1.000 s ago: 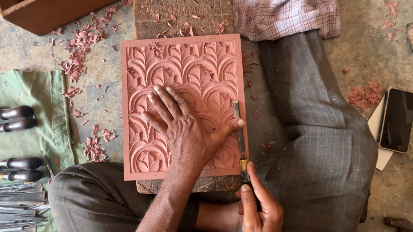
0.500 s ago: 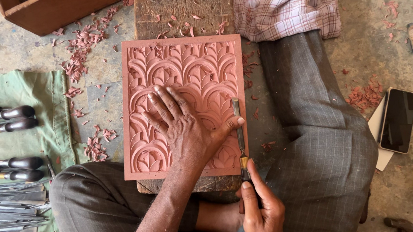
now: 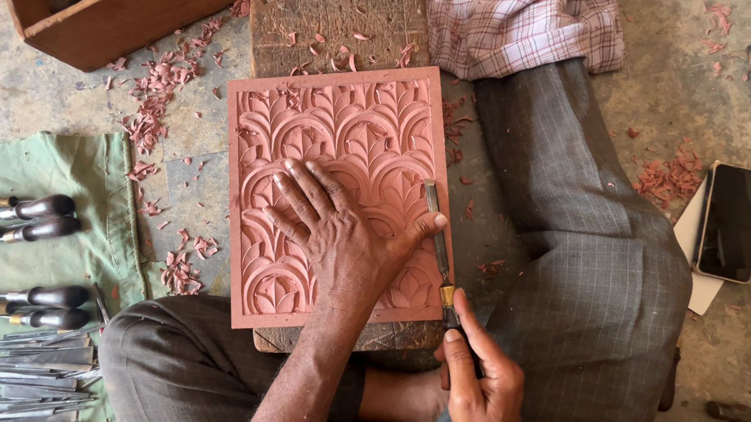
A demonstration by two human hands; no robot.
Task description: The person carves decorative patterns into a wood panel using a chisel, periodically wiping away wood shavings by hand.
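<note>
A reddish carved panel point(image 3: 332, 124) with leaf and arch patterns lies on a wooden block point(image 3: 336, 15) between my legs. My left hand point(image 3: 346, 241) rests flat on the panel's lower half, fingers spread, thumb pressed against the blade of a chisel point(image 3: 438, 242). My right hand point(image 3: 481, 383) grips the chisel's handle just below the panel's lower right corner. The blade runs upward along the panel's right border.
A green cloth point(image 3: 39, 295) at left holds dark-handled chisels point(image 3: 23, 219) and several thin metal tools point(image 3: 28, 377). Reddish shavings point(image 3: 156, 85) litter the floor. A wooden box point(image 3: 123, 20) sits top left. A phone point(image 3: 734, 220) lies at right.
</note>
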